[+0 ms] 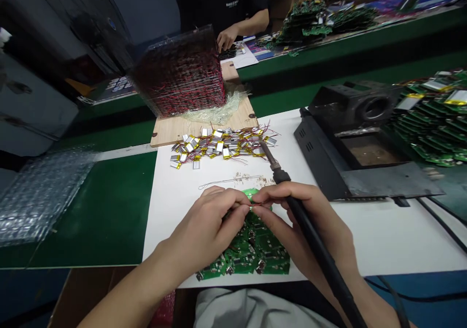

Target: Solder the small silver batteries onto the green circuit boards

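My left hand [219, 218] is closed in a pinch, its thumb and fingertips meeting those of my right hand [310, 221] over the green circuit boards [255, 252]. A thin reddish wire [257, 204] shows between the two pinches; its ends are hidden by the fingers. A soldering iron [310, 230] with a black handle also rests in my right hand, held between thumb and fingers. Its metal tip points up and away, toward a pile of small silver and yellow battery cells [219, 145] with thin red and dark leads.
A loose wire strand [228, 181] and brown bits lie on the white sheet [168, 196]. At right stand a black metal box [328, 157] and stacked boards [434, 118]. A wrapped bundle with red wires [186, 75] sits on a wooden board [166, 131]. Opposite is another person [226, 7].
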Demonstrator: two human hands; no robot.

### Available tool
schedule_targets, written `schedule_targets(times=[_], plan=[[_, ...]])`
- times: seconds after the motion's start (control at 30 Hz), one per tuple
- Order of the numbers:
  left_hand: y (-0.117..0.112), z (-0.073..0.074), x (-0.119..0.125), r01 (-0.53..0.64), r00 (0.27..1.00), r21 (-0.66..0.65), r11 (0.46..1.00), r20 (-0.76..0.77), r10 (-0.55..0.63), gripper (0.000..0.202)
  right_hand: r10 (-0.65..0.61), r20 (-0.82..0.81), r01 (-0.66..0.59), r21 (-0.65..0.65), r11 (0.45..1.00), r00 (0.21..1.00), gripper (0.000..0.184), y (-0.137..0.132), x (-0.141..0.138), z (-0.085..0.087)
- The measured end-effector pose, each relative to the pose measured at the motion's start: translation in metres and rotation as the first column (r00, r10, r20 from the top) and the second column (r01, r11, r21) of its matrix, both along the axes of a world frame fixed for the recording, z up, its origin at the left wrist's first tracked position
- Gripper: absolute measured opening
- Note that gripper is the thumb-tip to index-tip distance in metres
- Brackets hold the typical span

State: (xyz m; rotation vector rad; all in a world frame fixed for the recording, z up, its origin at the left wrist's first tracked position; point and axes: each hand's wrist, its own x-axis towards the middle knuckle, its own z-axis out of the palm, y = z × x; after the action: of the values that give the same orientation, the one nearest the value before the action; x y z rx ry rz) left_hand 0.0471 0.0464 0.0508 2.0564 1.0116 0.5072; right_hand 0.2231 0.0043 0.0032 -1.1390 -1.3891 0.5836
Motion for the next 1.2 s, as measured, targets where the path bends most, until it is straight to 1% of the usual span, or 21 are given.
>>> schedule_targets(times=[0.07,0.17,0.33,0.43,0.53,0.6,0.63,0.7,0.77,0.83,0.9,1.1,1.13,1.2], plan=[[0.0,0.0,0.0,0.009,1.0,0.03,1.0,0.004,-0.009,0.01,0.001,-0.008,-0.001,-0.003,1.0,1.0,0.032,-0.001,0.0,0.0],[-0.002,-0.001,0.0,0.025,0.999,0.138,0.99,-0.024,-0.022,0.011,-0.007,-0.001,0.007,-0.004,1.0,1.0,0.03,-0.003,0.002,-0.001],[-0.005,-0.004,0.001,0.002,0.999,0.347,0.938,-0.041,0.012,0.009,-0.061,0.057,0.061,-0.009,0.998,0.997,0.031,-0.004,0.002,-0.002],[-0.007,-0.005,0.001,-0.012,0.999,0.411,0.912,-0.036,0.029,0.007,-0.082,0.063,0.083,-0.012,0.997,0.995,0.03,-0.007,0.001,0.002],[-0.01,-0.004,0.001,-0.01,0.997,0.44,0.898,-0.067,0.044,0.008,-0.08,0.103,0.081,-0.002,0.997,0.991,0.028,-0.011,-0.002,0.007],[-0.012,-0.002,0.001,0.003,0.996,0.422,0.907,-0.084,0.035,0.009,-0.085,0.153,0.084,0.015,0.996,0.984,0.028,-0.013,-0.002,0.01],[-0.012,-0.001,0.001,0.009,0.997,0.389,0.921,-0.078,0.023,0.01,-0.089,0.178,0.084,0.035,0.996,0.98,0.029,-0.013,-0.002,0.011],[-0.012,0.002,0.0,0.008,0.999,0.278,0.96,-0.036,0.002,0.011,-0.076,0.216,0.057,0.091,0.994,0.973,0.034,-0.012,0.001,0.01],[-0.012,0.004,0.0,-0.01,1.0,0.131,0.991,0.015,0.009,0.011,-0.043,0.243,0.012,0.13,0.991,0.969,0.038,-0.01,0.004,0.008],[-0.011,0.004,-0.001,-0.042,0.998,0.012,0.999,0.043,0.041,0.011,-0.008,0.255,-0.025,0.127,0.992,0.967,0.038,-0.009,0.008,0.005],[-0.012,0.004,-0.002,-0.069,0.996,-0.051,0.996,0.055,0.072,0.01,0.007,0.255,-0.036,0.109,0.993,0.967,0.035,-0.009,0.009,0.004],[-0.014,0.002,-0.002,-0.125,0.986,-0.148,0.981,0.09,0.139,0.008,-0.01,0.208,-0.007,0.082,0.997,0.978,0.032,-0.014,0.008,0.004],[-0.013,0.002,-0.002,-0.139,0.985,-0.137,0.981,0.084,0.152,0.009,-0.034,0.21,0.018,0.077,0.997,0.977,0.032,-0.014,0.011,0.002],[-0.01,0.002,-0.001,-0.17,0.984,-0.072,0.983,0.049,0.173,0.013,-0.108,0.247,0.098,0.05,0.994,0.963,0.034,-0.013,0.02,-0.003]])
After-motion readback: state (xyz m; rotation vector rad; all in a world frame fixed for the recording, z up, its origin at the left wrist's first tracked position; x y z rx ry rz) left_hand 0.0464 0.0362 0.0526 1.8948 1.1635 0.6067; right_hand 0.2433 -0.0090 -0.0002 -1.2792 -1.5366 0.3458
